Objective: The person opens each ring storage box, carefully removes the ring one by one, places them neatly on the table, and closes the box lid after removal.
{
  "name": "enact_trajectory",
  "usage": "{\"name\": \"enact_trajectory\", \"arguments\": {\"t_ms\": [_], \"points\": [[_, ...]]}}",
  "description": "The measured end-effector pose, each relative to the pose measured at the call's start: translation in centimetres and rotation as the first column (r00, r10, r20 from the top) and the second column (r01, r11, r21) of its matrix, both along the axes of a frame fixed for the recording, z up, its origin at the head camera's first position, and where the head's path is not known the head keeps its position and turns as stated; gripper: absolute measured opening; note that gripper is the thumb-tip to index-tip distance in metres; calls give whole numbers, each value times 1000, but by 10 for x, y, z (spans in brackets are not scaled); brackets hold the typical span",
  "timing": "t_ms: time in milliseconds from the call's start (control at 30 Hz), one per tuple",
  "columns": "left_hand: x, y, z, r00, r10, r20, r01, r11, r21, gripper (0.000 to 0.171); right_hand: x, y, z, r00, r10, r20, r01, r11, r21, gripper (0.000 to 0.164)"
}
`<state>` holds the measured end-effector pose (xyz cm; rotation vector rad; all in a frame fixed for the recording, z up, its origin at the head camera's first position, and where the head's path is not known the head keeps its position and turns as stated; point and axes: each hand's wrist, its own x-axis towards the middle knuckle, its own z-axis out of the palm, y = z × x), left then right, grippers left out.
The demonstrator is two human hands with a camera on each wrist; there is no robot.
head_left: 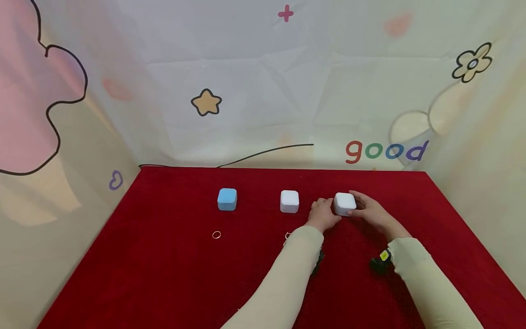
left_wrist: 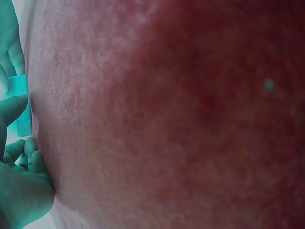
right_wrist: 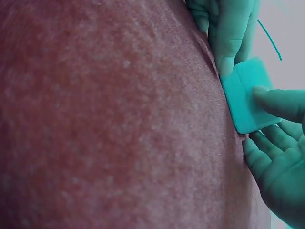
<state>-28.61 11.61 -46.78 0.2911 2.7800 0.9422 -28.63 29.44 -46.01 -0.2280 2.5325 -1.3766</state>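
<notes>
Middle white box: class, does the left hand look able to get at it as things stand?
Probably yes: the left hand is just right of the middle white box, with nothing seen between them, though it would likely have to leave the right white box first.

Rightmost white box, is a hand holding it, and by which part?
The right hand holds the rightmost white box by its right side; the left hand touches its left side; whether that's a grip is unclear.

Multicoloured word "good" on pale backdrop; pink plus sign higher
</notes>
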Motion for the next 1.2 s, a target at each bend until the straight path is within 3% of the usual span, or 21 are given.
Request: {"name": "enact_trajectory", "arguments": {"t_ms": [333, 667, 1200], "points": [[1, 1, 4, 1000, 7, 2, -7, 1000, -15, 53, 1, 2, -4, 1000, -5, -3, 5, 1000, -22, 78], [1, 10, -6, 993, 63, -101, -69, 996, -53, 45, -1, 2, -9, 999, -35, -11, 35, 999, 10, 74], [0, 14, -3, 993, 84, -89, -91, 993, -74, 44, -1, 4, -8, 999, -14, -35, 14, 1000, 0, 70]]}}
